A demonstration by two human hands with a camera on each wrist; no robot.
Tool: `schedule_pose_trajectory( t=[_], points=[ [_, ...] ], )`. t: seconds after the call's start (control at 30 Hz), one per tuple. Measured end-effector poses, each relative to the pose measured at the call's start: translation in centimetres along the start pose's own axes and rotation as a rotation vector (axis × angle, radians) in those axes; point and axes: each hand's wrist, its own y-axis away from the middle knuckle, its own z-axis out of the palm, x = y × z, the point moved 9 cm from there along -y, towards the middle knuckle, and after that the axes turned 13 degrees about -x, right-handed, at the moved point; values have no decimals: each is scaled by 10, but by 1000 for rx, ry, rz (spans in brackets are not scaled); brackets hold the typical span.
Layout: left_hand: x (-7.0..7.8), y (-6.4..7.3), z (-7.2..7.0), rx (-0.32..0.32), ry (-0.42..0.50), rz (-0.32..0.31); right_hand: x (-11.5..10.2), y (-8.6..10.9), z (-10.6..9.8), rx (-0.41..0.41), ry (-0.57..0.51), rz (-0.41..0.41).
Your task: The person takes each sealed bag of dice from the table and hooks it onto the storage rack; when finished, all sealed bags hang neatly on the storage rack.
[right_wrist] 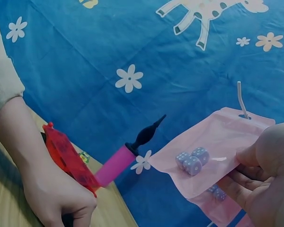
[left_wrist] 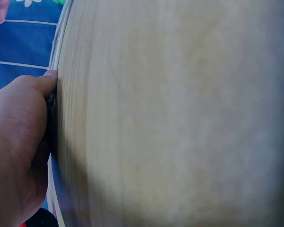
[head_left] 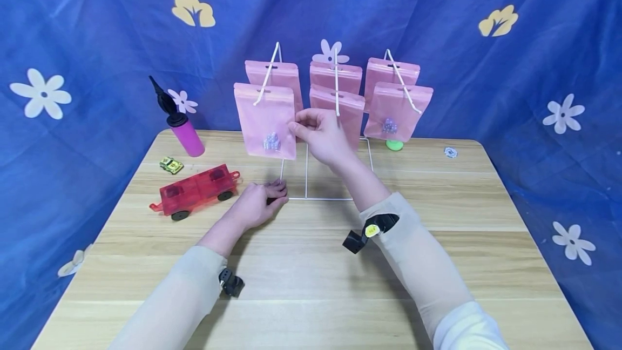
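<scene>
Pink zip bags hang in pairs from the three prongs of a white wire display rack (head_left: 320, 199). My right hand (head_left: 323, 135) pinches the right edge of the front left bag (head_left: 259, 109) between thumb and fingers. Bluish dice (right_wrist: 193, 161) show through that bag, and its hang hole is on the prong (right_wrist: 241, 99). Low at the rack's front left corner, my left hand (head_left: 257, 203) grips the base wire; its thumb lies at the wire in the left wrist view. The front right bag (head_left: 398, 107) also has dice in it. My right hand partly hides the front middle bag (head_left: 340, 102).
Left of the rack stand a red toy wagon (head_left: 196, 190), a small green-yellow toy car (head_left: 171, 165) and a magenta hand pump (head_left: 187, 136) with a black nozzle. A green round object (head_left: 394, 145) and a poker chip (head_left: 450, 152) lie right. Blue curtain surrounds the table.
</scene>
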Motion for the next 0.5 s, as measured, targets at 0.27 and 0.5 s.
schedule_pose_trajectory(
  t=[0.27, 0.5],
  points=[
    [2, 1, -1, 2, 5, 8, 3, -5, -5, 41, 20, 8],
    [3, 1, -1, 6, 5, 21, 6, -4, -8, 60, 76, 34]
  ],
)
